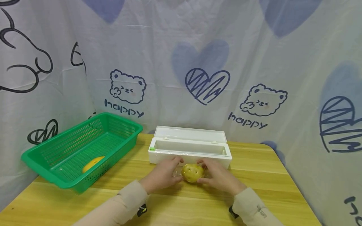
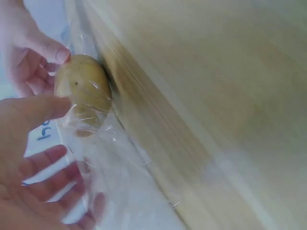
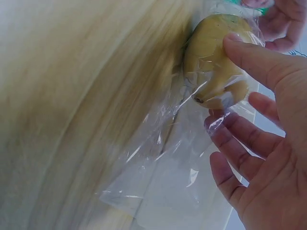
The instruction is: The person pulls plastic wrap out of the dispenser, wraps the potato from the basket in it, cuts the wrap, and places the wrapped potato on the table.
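A yellow-brown potato [image 1: 193,173], partly covered by clear plastic film [image 3: 158,139], sits at the front of a white lidded box [image 1: 186,157]. My right hand [image 1: 219,175] curves round the potato's right end, its thumb on the skin and its fingers behind, some against the film. On the other side, my left hand [image 1: 162,175] has its thumb tip at the potato's left end. Its other fingers spread loosely behind the film [image 2: 115,163] in the left wrist view. The box's lid [image 1: 190,134] stands raised at the back.
A green perforated basket [image 1: 124,147] stands at the left with one yellow item [image 1: 93,164] inside. A small green piece [image 1: 152,148] shows at the box's left end. Behind the wooden table [image 1: 254,175] hangs a printed curtain [image 1: 161,103].
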`<state>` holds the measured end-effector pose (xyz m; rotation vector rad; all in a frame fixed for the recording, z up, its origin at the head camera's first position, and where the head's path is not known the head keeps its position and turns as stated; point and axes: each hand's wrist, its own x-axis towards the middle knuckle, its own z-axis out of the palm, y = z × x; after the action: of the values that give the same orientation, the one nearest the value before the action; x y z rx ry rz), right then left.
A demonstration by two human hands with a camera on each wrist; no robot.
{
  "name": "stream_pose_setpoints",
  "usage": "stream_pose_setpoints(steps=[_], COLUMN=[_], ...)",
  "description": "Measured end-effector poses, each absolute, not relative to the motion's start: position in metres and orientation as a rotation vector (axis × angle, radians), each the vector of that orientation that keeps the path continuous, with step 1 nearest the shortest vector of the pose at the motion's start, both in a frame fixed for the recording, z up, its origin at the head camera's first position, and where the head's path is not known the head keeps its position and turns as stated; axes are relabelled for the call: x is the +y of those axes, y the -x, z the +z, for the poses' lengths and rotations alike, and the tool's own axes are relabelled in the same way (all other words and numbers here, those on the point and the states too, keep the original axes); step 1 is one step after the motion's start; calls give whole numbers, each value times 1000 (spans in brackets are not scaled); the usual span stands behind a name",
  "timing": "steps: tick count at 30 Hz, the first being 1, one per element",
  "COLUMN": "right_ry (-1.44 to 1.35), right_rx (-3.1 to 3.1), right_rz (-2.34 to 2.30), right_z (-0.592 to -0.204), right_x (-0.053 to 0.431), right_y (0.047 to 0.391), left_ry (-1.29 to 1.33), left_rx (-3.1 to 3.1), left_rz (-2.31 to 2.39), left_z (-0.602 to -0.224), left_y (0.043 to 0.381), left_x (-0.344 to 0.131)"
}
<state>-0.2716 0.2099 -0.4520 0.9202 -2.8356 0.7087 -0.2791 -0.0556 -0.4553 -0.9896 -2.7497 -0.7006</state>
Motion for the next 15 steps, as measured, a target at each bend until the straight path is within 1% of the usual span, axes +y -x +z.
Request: stream_pose_setpoints(steps=[6,15], right_ry=[-891,-937], right_rx=[-2824,-2779], right_rz=[603,581], right_z=[-451,-454], right_x=[209,207], right_y=[271,275], left_ry=[1108,1124], left_rx=[-2572,-2652], left_rz=[-373,-428], left_z=[-450,-454], left_y=[275,279], left_x=[-47,-47])
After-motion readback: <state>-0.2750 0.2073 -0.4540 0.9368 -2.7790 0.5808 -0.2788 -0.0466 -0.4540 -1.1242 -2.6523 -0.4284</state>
